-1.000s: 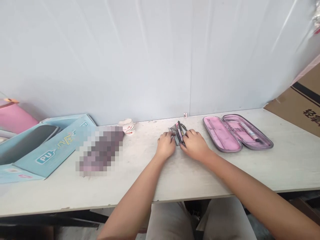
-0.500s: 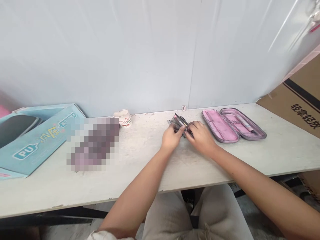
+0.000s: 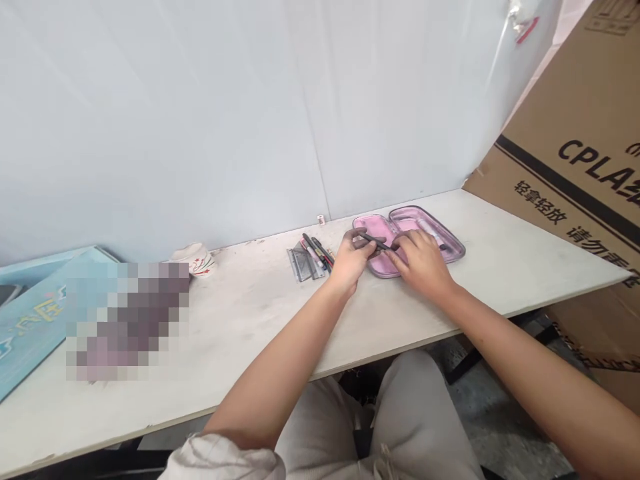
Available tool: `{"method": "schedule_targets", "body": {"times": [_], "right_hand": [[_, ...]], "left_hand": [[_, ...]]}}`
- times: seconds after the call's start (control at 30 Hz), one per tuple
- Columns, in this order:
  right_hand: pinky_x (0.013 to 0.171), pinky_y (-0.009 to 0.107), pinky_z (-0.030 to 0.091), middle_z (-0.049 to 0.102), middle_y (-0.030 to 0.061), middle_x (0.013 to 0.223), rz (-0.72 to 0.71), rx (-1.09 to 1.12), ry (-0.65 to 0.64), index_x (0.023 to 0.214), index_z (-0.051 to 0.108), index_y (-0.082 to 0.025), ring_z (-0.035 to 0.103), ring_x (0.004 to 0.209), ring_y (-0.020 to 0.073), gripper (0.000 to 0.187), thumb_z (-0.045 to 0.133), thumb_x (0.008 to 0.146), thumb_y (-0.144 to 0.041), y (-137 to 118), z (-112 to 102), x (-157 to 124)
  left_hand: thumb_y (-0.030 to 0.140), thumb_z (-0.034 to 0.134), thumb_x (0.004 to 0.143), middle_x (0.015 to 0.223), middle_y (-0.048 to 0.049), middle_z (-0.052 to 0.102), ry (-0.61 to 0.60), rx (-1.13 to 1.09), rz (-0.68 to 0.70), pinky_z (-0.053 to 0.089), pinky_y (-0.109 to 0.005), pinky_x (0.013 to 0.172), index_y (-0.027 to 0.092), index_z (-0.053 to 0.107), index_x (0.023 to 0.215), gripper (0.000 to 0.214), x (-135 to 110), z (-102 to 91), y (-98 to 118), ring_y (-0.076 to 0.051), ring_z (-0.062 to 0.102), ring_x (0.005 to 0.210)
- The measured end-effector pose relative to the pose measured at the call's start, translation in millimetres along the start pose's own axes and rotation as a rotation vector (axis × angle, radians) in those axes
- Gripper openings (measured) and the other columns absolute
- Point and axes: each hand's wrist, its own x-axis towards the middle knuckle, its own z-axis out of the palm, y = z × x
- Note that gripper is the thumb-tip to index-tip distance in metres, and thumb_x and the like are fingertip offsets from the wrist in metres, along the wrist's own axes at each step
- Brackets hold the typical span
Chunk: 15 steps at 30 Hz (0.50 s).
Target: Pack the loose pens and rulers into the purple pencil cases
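The left hand (image 3: 353, 261) pinches a dark pen (image 3: 376, 241) between thumb and fingers. The right hand (image 3: 421, 263) curls down at the pen's far end, though whether it grips cannot be told. A moment ago both hands worked over the pens; now they have shifted right, above the open pink pencil case (image 3: 425, 218). Other pens (image 3: 315, 252) and a flat grey piece (image 3: 300, 262) lie apart on the bench (image 3: 520, 267), beside a small white cup (image 3: 195, 260).

The left hand (image 3: 353, 261) and right hand (image 3: 423, 264) held a black pen (image 3: 375, 241) above the open pink case (image 3: 415, 217) (more pens (image 3: 315, 252) lay just left of it on the bench (image 3: 250, 313)).
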Motion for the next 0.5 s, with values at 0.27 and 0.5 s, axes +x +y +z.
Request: {"method": "schedule_targets", "body": {"times": [0.27,0.5], "right_hand": [[0.083,0.044,0.030,0.058,0.0167,0.088,0.286,-0.244,0.100,0.089,0.061,-0.011,0.046,0.090,0.0291,0.034,0.036,0.086,-0.034,94.2,-12.3,-11.7],[0.080,0.043,0.030,0.059,0.0164,0.086,0.264,-0.328,0.028,0.084,0.065,-0.011,0.046,0.088,0.0280,0.035,0.038,0.085,-0.033,109.0,-6.5,-19.8]], "left_hand": [[0.030,0.052,0.078,0.121,-0.0155,0.055,-0.251,1.025,0.114,0.036,-0.040,0.097,0.014,0.048,0.116,0.041,34.3,88.0,-34.9,-0.028,0.049,0.115],[0.037,0.045,0.081,0.115,-0.0137,0.057,-0.356,1.325,0.216,0.036,-0.039,0.097,0.013,0.054,0.113,0.041,34.8,87.1,-45.0,-0.028,0.048,0.112]]}}
